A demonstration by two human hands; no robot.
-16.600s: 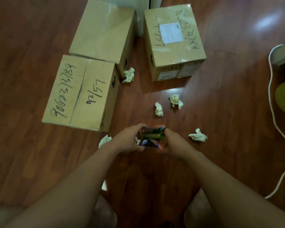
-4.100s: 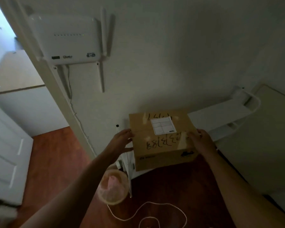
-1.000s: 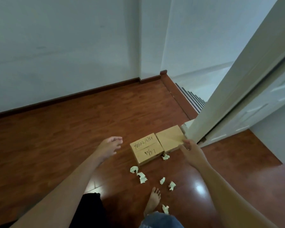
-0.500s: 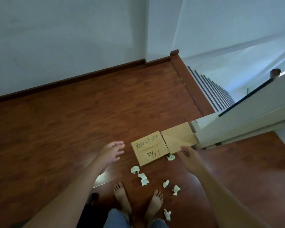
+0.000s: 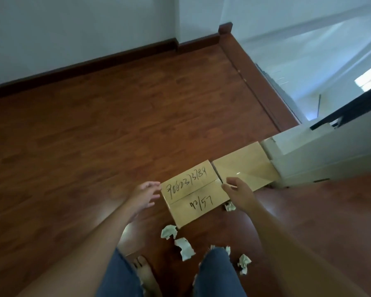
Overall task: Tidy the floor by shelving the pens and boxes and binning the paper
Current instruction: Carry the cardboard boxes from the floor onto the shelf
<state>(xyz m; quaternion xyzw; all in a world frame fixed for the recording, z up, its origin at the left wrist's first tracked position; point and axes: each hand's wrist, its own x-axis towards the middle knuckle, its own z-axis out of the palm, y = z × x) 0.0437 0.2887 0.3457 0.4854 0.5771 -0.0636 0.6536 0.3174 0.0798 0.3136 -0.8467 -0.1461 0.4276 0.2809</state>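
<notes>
Both grips are spread wide and hold nothing. The left hand (image 5: pixel 145 195) hovers at the left edge of a tan cardboard box (image 5: pixel 193 192) handwritten "7062273789" and "92/57"; the right hand (image 5: pixel 240 192) is at its right edge. A second, plain tan cardboard box (image 5: pixel 244 166) sits just beside it. Five crumpled white paper balls (image 5: pixel 184 247) lie on the dark red wooden floor (image 5: pixel 94 136) near the person's feet.

Dark skirting board (image 5: pixel 84 63); stairwell (image 5: pixel 308 67) — white door (image 5: pixel 330 153).
</notes>
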